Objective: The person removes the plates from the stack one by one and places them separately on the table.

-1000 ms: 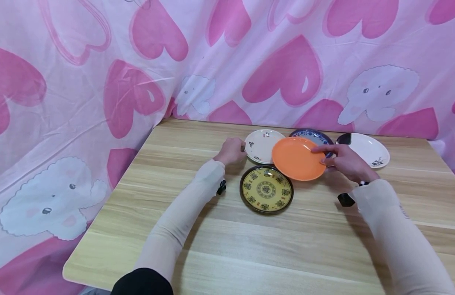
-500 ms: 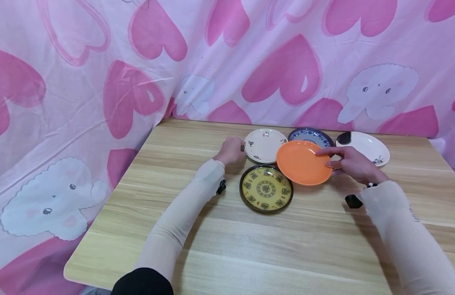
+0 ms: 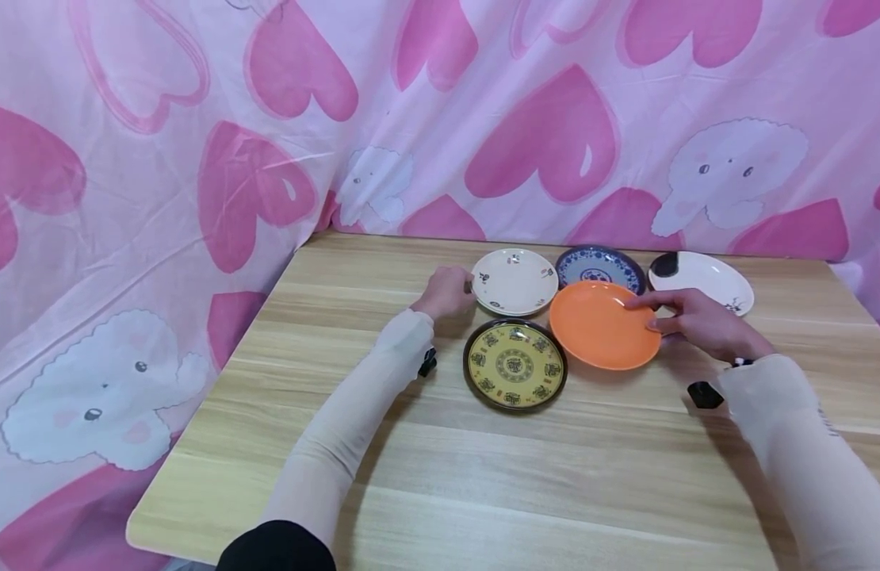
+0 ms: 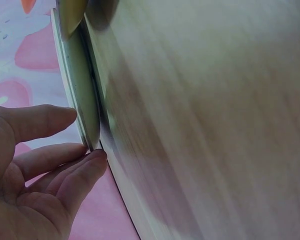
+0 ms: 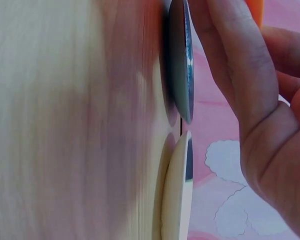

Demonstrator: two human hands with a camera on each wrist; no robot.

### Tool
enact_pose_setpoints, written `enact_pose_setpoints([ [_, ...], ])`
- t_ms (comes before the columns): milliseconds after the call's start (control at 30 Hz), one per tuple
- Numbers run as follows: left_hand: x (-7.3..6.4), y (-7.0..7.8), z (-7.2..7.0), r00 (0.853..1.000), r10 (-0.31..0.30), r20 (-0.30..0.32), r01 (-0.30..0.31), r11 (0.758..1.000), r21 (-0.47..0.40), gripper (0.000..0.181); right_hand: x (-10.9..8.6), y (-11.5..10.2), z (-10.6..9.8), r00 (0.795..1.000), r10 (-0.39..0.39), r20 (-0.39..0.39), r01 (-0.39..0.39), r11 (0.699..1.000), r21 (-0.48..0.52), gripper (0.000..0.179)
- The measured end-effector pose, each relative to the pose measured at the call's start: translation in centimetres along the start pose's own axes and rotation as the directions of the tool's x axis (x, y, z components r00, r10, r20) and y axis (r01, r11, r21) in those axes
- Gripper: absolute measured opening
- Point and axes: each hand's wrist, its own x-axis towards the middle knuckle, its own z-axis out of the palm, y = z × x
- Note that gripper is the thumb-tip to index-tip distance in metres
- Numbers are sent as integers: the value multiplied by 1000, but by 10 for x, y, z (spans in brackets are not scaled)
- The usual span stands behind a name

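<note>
My right hand (image 3: 704, 323) pinches the orange plate (image 3: 602, 329) by its right rim, fingers above and thumb at the side. The plate hangs over the table, overlapping the lower edge of the blue-patterned plate (image 3: 600, 266) in the head view. Only a sliver of orange plate (image 5: 256, 11) shows in the right wrist view. At the back, my left hand (image 3: 443, 293) holds the left rim of a white plate with small dark motifs (image 3: 514, 281). The left wrist view has the thumb on one side of this white plate (image 4: 82, 95) and fingertips at its other edge.
A yellow plate with a dark brown rim (image 3: 514, 365) lies on the wooden table (image 3: 526, 476), just in front of the white plate. Back right is a white plate with a black patch (image 3: 704, 277). A pink heart-print curtain (image 3: 540, 143) hangs behind the table.
My right hand has carried the orange plate right and toward me, uncovering the white plate's right edge and more of the blue one. My left hand has stayed at the white plate's rim.
</note>
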Motion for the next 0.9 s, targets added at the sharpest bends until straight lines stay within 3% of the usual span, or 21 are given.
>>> enact_pose_setpoints([
  [200,1,-1,1,1000,3,0,-3,1000,-22,19,-3,5,-1,1000,20,13,-20,1000,14,44],
  [900,-1,-3,1,1000,1,4,0,998,-58,17,-13,21,-6,999,29,32,-27,996,-83,42],
])
